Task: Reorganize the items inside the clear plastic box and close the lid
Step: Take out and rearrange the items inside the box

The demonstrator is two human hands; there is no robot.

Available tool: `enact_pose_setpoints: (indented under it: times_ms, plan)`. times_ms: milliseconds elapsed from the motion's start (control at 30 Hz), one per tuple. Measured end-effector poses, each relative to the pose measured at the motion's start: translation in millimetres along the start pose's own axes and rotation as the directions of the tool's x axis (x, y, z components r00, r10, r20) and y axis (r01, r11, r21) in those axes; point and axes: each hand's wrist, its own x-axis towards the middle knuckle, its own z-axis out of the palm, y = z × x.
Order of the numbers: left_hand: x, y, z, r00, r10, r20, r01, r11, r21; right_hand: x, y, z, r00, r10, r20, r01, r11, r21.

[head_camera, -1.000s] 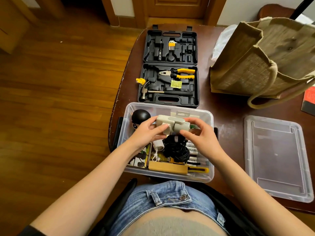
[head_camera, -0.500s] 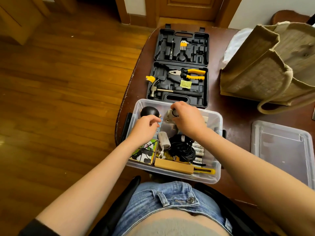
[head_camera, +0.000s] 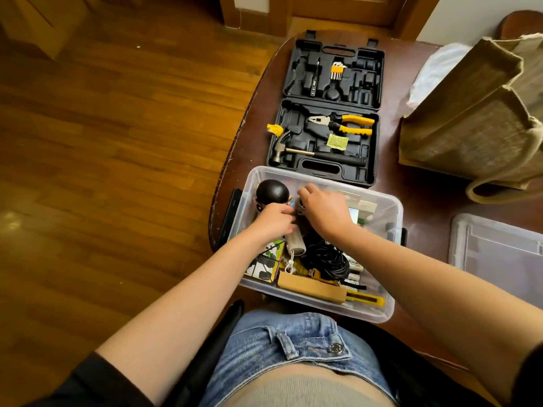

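Box of clear plastic sits at the near edge of the table, directly in front of the person, with its lid lying off to the right, well apart. Both hands work in the far half of the box. Right hand curls its fingers down over a pale device, mostly hidden beneath it, and appears to be seating it on the floor of the box. Left hand has its fingers bent beside a black ball; whether it holds anything cannot be told. A coiled black cable, a cardboard strip and batteries fill the near half.

Procedure: lay the device flat, below rim height. Tuck cable loops inward so none cross the rim. Only then fetch the lid.

An open tool case lies just beyond the box.
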Motion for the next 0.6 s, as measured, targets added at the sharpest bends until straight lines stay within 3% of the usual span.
enact_pose_setpoints:
  times_ms: [167,367,600]
  plan:
    - [13,8,13,0.995,-0.1,0.011,0.1,0.974,-0.203,-11,8,-6,0.996,0.023,-0.09,-0.002,0.972,0.234]
    - [23,14,25,0.997,-0.069,0.044,0.075,0.983,-0.165,-47,32,-27,0.911,0.312,-0.269,-0.125,0.832,0.541]
    - [32,14,32,0.996,-0.064,0.059,0.074,0.977,-0.198,-78,19,-11,0.937,0.337,0.093,-0.314,0.694,0.648]
